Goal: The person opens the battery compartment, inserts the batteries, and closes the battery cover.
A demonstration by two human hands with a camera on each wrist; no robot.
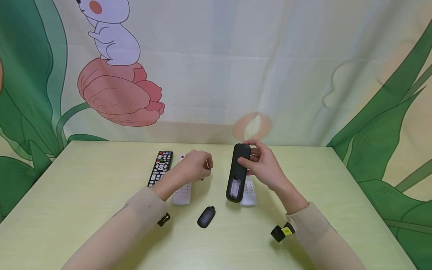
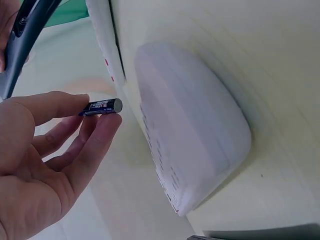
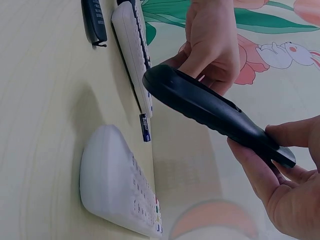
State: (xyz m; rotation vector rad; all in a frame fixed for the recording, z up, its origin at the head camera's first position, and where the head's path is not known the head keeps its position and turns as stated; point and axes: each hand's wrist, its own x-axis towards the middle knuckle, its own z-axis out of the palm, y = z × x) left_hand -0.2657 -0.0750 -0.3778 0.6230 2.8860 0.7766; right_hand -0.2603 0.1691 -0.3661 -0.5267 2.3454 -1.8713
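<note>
My left hand (image 1: 197, 165) pinches a small dark-blue battery (image 2: 102, 107) between thumb and fingertips, above the table. In my right hand (image 1: 264, 163) is a black remote control (image 1: 239, 165), gripped by one end with its back towards me. Its battery compartment (image 1: 235, 187) is uncovered; whether a battery sits inside I cannot tell. The loose black battery cover (image 1: 206, 216) lies on the table below both hands. Another blue battery (image 3: 145, 127) rests on the table by a white remote, as the right wrist view shows.
A white remote (image 1: 182, 195) lies partly under my left forearm, and a black one with many buttons (image 1: 160, 167) is left of it. A second white remote (image 1: 249, 193) lies behind the held one. A printed curtain (image 1: 216, 75) hangs behind the table (image 1: 236, 247).
</note>
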